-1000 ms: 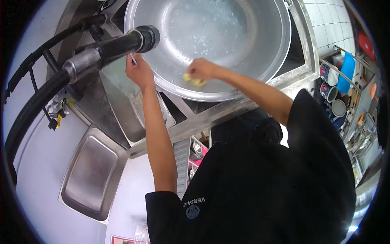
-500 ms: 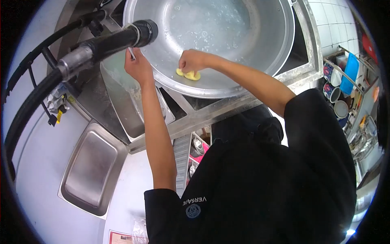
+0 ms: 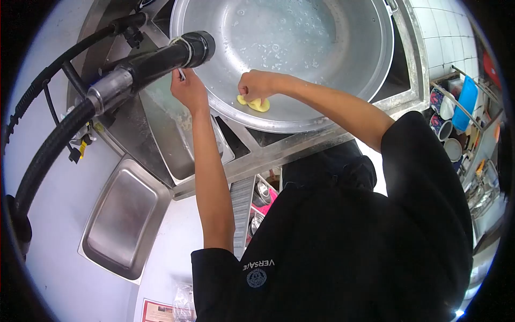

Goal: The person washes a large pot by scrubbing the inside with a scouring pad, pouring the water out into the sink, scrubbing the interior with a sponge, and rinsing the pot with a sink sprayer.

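A large round metal pot (image 3: pixel 221 104) with shallow, bubbly water inside rests on a metal frame. My right hand (image 3: pixel 257 86) is closed on a yellow cloth or sponge (image 3: pixel 256 104), pressed to the pot's inner wall on the near side. At the pot's left rim, my left hand (image 3: pixel 189 91) is closed around a small metal piece, perhaps the pot's handle, partly hidden by the fingers. The black spray nozzle (image 3: pixel 201 48) hangs just above my left hand.
A black hose (image 3: pixel 48 145) curves down the left side. Below the nozzle lies a metal tray (image 3: pixel 177 161) with cloudy liquid. Another steel pan (image 3: pixel 120 220) is at lower left. Cups (image 3: pixel 441 102) and a blue tray (image 3: pixel 464 103) stand on a rack at right.
The yellow cloth or sponge has moved slightly left along the pot's inner wall with my right hand. My left hand keeps its hold at the rim. The view has shifted a little.
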`<state>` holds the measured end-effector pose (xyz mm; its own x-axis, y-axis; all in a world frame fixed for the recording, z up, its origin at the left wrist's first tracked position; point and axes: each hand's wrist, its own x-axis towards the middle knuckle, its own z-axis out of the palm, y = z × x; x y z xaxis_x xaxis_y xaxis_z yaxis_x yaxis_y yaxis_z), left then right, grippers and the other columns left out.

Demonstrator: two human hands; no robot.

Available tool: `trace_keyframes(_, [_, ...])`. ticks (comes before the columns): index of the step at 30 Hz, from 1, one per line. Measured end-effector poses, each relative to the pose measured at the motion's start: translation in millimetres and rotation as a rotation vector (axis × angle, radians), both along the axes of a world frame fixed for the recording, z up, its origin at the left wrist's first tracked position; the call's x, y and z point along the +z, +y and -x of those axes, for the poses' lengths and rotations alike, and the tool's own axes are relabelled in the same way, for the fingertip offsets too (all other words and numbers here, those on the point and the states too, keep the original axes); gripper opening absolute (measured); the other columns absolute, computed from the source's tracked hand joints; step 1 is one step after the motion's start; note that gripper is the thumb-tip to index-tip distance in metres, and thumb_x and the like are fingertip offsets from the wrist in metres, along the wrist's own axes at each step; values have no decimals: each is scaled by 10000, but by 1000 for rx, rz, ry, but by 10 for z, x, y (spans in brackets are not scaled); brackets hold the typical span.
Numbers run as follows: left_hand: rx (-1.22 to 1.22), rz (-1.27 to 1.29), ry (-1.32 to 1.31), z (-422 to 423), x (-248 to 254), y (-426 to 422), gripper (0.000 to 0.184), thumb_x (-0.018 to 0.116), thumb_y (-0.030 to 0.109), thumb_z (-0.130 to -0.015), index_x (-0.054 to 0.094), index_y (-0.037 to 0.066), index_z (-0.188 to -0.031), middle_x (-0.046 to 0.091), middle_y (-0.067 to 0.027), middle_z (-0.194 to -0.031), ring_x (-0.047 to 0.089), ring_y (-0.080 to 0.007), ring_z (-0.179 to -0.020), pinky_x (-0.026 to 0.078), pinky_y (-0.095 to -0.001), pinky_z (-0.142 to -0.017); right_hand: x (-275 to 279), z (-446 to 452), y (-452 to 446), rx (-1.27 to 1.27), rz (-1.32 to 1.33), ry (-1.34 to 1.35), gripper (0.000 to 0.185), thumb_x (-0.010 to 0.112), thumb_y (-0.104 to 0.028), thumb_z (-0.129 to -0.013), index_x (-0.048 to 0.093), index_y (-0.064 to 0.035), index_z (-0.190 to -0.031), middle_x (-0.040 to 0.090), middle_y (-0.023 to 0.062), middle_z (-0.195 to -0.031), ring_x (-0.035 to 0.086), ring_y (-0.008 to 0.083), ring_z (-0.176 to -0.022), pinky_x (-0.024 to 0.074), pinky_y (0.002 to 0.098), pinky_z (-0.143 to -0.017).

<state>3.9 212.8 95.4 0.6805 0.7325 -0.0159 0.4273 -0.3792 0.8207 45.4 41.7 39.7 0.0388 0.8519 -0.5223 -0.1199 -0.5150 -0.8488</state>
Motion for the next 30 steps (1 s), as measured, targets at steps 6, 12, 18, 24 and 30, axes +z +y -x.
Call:
trace_keyframes(6, [-15,-49,10,45,-92,62,239,559,93,-916,637,-71,-1071,693,-142,-1024,631,-189,-939,454,-300,-869,-26,62,-21,-46,-1,22,143,637,-110,-793,612,31,-789,654,161,-763,697,250,-657,579,312,-527])
trace_keyframes(12, [-20,14,-2,31,-23,4,232,572,74,-907,635,-86,-1062,686,-162,-1035,627,-189,-966,456,-306,-875,-66,225,-70,-160,-118,-285,145,662,-144,-742,635,-12,-796,667,142,-748,671,274,-698,530,387,-606])
trace_keyframes(18, [-49,-91,19,74,-100,61,302,619,222,-911,676,-63,-994,706,-93,-895,600,-147,-845,456,-310,-787,-430,362,-127,-145,27,-156,156,675,-156,-730,627,-20,-790,638,133,-697,626,282,-667,483,373,-621])
trace_keyframes(24, [-37,-78,87,60,-53,42,243,580,127,-934,654,-61,-1069,706,-110,-959,600,-139,-896,453,-292,-823,352,321,-290,-170,-170,-74,122,653,-121,-750,614,-7,-769,597,108,-665,567,229,-626,450,365,-601])
trace_keyframes(30, [-70,-101,-17,28,-24,-5,260,572,158,-947,655,-53,-1075,707,-101,-966,585,-132,-874,444,-288,-815,238,231,-282,-111,-108,-17,131,664,-131,-748,627,-9,-781,621,101,-699,594,219,-658,464,348,-610])
